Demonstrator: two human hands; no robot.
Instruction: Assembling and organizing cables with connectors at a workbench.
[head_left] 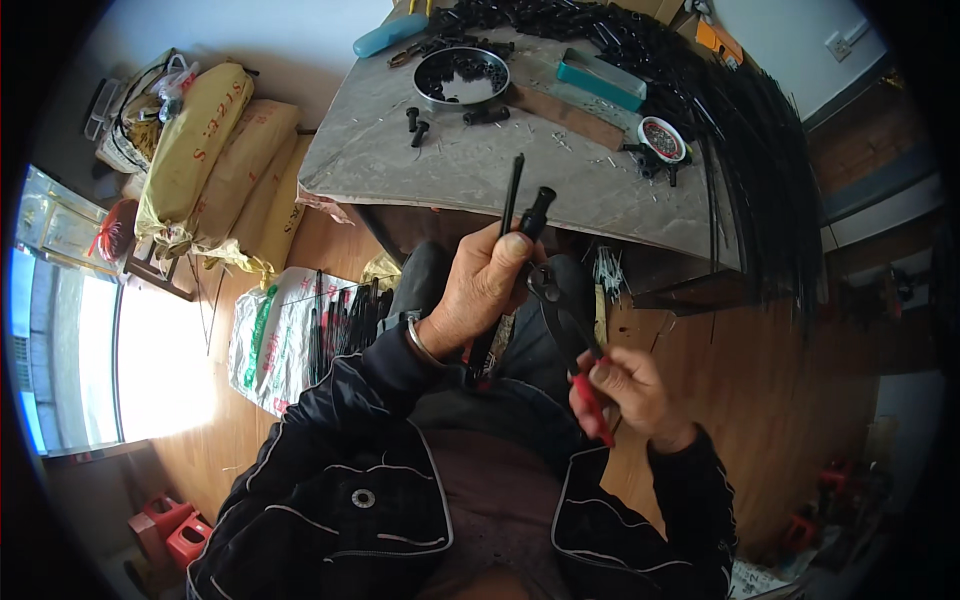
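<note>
Left hand [487,285] grips a thin black rod [513,190] and black handle piece [537,211] just below the counter [480,165] edge, right hand [628,390] clamps red-handled pliers [565,330], jaws at that rod.

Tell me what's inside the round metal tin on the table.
The tin holds small black parts, heaped mostly along its far side, with bare metal bottom showing nearer. Whatever lies under the heap is covered.

A round tin [461,77] sits on the table [480,165], sacks [215,170] to its left, rods [740,130] on its right.
</note>
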